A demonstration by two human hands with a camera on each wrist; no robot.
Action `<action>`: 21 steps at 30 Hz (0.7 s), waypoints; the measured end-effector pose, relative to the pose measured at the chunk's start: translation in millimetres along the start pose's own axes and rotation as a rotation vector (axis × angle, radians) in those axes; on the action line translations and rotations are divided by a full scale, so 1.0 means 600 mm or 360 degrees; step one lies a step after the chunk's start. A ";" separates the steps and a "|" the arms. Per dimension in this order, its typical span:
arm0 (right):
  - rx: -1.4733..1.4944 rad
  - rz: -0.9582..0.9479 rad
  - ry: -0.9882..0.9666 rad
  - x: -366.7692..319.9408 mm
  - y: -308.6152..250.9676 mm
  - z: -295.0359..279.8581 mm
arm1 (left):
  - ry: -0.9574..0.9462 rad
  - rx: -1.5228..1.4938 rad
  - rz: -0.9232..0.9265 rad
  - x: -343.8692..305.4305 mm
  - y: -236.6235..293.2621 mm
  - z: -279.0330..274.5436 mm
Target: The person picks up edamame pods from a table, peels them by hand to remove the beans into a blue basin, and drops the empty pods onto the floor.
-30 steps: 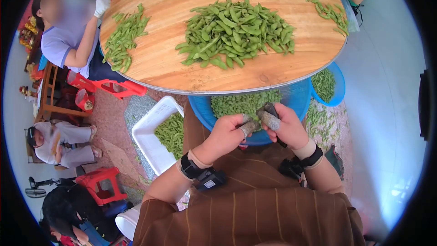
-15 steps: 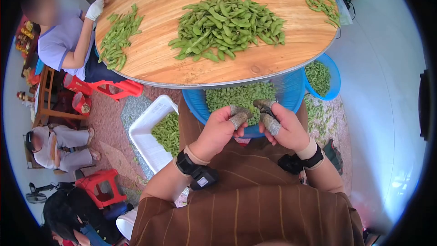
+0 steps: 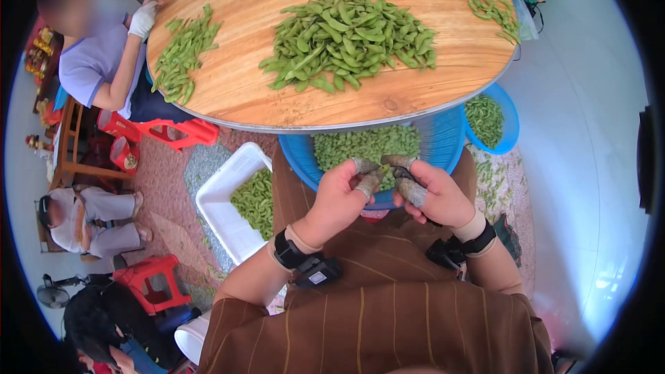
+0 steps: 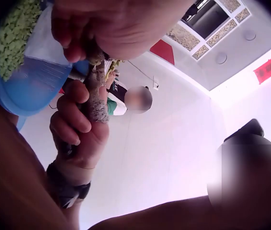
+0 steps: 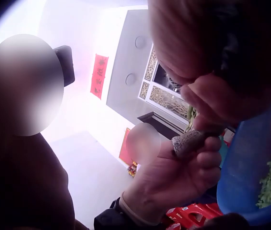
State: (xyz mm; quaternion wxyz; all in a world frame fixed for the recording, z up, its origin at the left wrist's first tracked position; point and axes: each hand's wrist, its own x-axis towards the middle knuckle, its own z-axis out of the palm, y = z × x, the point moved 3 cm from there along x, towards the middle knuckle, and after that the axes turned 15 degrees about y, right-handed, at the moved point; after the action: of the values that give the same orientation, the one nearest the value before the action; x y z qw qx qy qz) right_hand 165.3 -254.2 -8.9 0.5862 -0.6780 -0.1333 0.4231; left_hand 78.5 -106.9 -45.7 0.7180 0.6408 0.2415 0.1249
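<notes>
In the head view my left hand (image 3: 336,197) and right hand (image 3: 443,197) meet over the near rim of a blue basin (image 3: 447,142). Grey tape wraps their thumbs and forefingers. A small green soybean pod (image 3: 387,176) shows at the fingertips, pinched by my left hand and largely covered. My right hand curls around a slim dark tool (image 4: 69,149), mostly hidden in the palm. Shelled green beans (image 3: 364,145) lie in the basin below. Ahead, a heap of soybean pods (image 3: 350,41) sits on the round wooden table (image 3: 228,90).
A white crate (image 3: 215,204) holding pods stands on the floor at left, near a red stool (image 3: 149,280). To the right is a smaller blue basin (image 3: 511,121) of pods, with scraps on the floor below. A person in a lilac shirt (image 3: 100,69) sits at the table's left.
My hands drew slightly apart, then came together again at the fingertips. The dark tool's lower end shows less below my right hand than a second ago. The head view has shifted slightly.
</notes>
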 end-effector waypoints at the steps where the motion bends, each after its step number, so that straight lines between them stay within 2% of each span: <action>1: -0.0033 -0.0007 0.0051 0.004 0.001 0.001 | 0.0095 0.0130 0.0203 0.000 0.001 -0.001; 2: -0.0065 -0.0014 0.0102 0.007 0.002 0.002 | 0.0101 0.0135 0.0198 0.001 0.001 -0.003; 4: -0.0026 0.0003 0.0109 0.015 0.003 0.005 | 0.0212 0.0939 0.1097 0.000 0.024 -0.006; 5: 0.0008 0.0016 0.0123 0.019 0.003 0.005 | 0.0217 0.0946 0.1096 0.003 0.031 -0.009; 7: 0.0130 0.0015 0.0022 0.025 0.012 0.002 | -0.0129 -0.0231 -0.0511 0.011 0.007 -0.012; 8: 0.0251 0.0016 -0.0070 0.028 0.017 0.002 | -0.0120 -0.0229 -0.0513 0.012 0.003 -0.018; 9: 0.0253 0.0020 -0.0079 0.027 0.024 0.002 | -0.0255 -0.0720 -0.0790 0.010 -0.009 -0.019; 10: 0.0145 -0.0150 -0.0073 0.026 0.028 0.003 | -0.0391 -0.1215 -0.1056 0.009 -0.017 -0.019; 11: 0.0038 -0.0321 -0.0065 0.027 0.032 0.003 | -0.0385 -0.1212 -0.1056 0.012 -0.024 -0.021; 12: 0.0042 -0.0320 -0.0068 0.040 0.043 -0.002 | -0.0454 -0.1331 -0.1156 0.013 -0.031 -0.021; 14: -0.0943 -0.1559 0.0197 0.051 0.041 -0.011 | -0.0522 -0.1454 -0.1259 0.015 -0.041 -0.020; 15: -0.0945 -0.1559 0.0197 0.050 0.042 -0.008 | -0.0411 -0.1306 -0.1255 0.021 -0.048 -0.023; 17: -0.0574 -0.0913 0.0271 0.057 0.051 -0.011 | -0.0307 -0.1172 -0.1237 0.026 -0.056 -0.024; 18: -0.0584 -0.0915 0.0268 0.056 0.044 -0.011 | -0.0310 -0.1110 -0.1228 0.027 -0.057 -0.023; 20: -0.0014 -0.0161 0.0171 0.057 0.043 -0.013 | -0.0317 -0.1051 -0.1211 0.025 -0.052 -0.016; 21: -0.0021 -0.0166 0.0173 0.058 0.044 -0.011 | -0.0237 -0.0971 -0.1235 0.017 -0.041 -0.008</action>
State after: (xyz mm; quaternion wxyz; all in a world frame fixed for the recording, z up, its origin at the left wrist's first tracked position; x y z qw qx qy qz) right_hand 183.0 -242.3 -47.9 0.6092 -0.6960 -0.1391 0.3537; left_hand 81.9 -101.4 -72.1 0.8816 0.2715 0.3626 -0.1325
